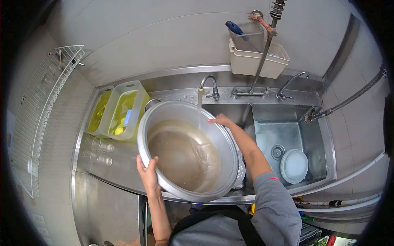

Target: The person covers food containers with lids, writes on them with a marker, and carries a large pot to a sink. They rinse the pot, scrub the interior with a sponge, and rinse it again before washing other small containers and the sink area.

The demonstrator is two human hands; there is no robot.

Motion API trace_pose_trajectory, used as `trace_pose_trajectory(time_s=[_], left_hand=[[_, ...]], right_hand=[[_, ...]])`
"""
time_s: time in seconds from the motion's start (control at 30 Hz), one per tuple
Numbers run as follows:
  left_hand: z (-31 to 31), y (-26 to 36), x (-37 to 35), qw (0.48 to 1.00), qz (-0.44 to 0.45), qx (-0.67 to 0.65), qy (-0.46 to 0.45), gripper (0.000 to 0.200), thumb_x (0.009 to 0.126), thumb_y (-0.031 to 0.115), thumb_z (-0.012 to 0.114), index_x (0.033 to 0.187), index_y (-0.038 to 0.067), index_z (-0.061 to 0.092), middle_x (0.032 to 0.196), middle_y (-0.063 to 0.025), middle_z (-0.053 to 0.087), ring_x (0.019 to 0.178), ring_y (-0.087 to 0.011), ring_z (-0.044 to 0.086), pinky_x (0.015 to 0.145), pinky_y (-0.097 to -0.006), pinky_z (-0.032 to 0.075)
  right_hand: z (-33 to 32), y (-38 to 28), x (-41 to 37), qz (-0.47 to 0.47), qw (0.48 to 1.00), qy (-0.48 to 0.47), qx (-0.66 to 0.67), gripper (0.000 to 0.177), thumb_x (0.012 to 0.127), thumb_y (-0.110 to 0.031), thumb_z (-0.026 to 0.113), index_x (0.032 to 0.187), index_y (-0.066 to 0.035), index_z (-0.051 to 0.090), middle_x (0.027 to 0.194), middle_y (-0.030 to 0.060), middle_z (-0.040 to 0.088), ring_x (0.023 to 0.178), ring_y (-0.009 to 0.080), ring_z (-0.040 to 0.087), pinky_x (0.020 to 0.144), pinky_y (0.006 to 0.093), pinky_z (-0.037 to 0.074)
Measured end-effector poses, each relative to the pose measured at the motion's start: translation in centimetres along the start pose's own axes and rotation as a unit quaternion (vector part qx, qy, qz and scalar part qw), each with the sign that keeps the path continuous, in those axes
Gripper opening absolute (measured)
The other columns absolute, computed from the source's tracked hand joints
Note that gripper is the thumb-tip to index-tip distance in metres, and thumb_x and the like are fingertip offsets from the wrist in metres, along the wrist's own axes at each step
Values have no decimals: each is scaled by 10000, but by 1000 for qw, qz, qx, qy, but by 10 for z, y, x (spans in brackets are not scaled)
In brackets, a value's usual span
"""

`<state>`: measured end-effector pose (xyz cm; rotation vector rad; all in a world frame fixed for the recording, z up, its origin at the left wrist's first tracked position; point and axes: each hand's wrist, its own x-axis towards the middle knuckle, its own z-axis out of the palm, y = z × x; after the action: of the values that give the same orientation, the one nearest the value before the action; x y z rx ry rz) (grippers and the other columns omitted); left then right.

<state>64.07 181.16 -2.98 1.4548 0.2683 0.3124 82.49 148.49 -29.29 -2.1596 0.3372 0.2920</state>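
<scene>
Basin (pixel 225 156) of dull metal, wide and deep, is held at a tilt over the steel surface (pixel 123 172) and partly over one sink (pixel 227 109), with shallow, brownish water (pixel 176 160) pooled inside. Whether its underside rests on anything, I can't tell from here. Water falls into it from the curved tap (pixel 214 84) behind.

It looks stiff and hard to break, but heavy with that water, whose slosh could pull it off balance. The wet metal would probably be slippery, so the thick rolled rim, taken on opposite sides, seems the surest hold.

To the right, the other sink (pixel 266 131) has a stack of pale dishes (pixel 294 166) in it. Two plastic tubs of yellowish liquid, one larger (pixel 143 98), stand left of the basin, with clear glasses (pixel 99 143) lying just in front.

As for the grip, the left hand (pixel 147 172) is closed on the near left rim, thumb over the top and fingers outside. The right hand (pixel 219 120) is partly curled over the far right rim, forefinger stretched inward; its underside is hidden.
</scene>
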Motion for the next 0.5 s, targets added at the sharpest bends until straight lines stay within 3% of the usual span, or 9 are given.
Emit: trace_pose_trajectory(time_s=[0.1,0.2,0.23,0.33,0.43,0.5], left_hand=[[-9,0,-3,1000,-16,-4,2,250,678,-4,563,907,52,480,760,3,481,667,-101,459,657,-219,371],[-25,-18,4,999,-39,1,12,284,678,12,562,948,50,485,796,-12,503,669,-113,477,637,-233,389],[-27,-19,2,998,-50,-17,23,284,671,-8,555,940,47,483,784,-11,492,669,-113,474,658,-243,393],[-40,-36,-3,993,-92,-50,48,311,656,-19,533,956,43,479,784,-17,484,690,-125,476,676,-263,404],[-51,-51,-11,984,-140,-60,91,359,646,-4,515,999,44,472,812,-30,482,722,-143,479,680,-271,409],[-60,-68,-14,976,-170,-82,105,421,631,24,533,1046,53,465,872,-50,472,786,-167,476,708,-292,411]], right_hand=[[-4,-16,12,-42,996,42,-73,620,564,-639,653,675,-28,643,666,133,594,645,217,583,607,347,444],[-15,-39,6,-103,993,27,-59,638,622,-626,611,799,-14,656,806,160,631,768,247,609,694,344,458],[-20,-49,5,-86,996,1,6,652,694,-585,569,1024,-23,595,1030,191,587,968,284,564,830,354,431],[-19,-61,3,-116,993,17,-13,707,756,-539,520,1247,-42,410,1225,209,455,1153,332,426,968,367,330],[-14,-63,18,-116,992,17,-54,711,799,-476,487,1340,-83,245,1290,217,375,1201,369,348,1007,385,273],[-14,-64,23,-103,991,7,-82,689,816,-442,472,1355,-106,207,1296,222,363,1202,378,341,1010,391,267]])
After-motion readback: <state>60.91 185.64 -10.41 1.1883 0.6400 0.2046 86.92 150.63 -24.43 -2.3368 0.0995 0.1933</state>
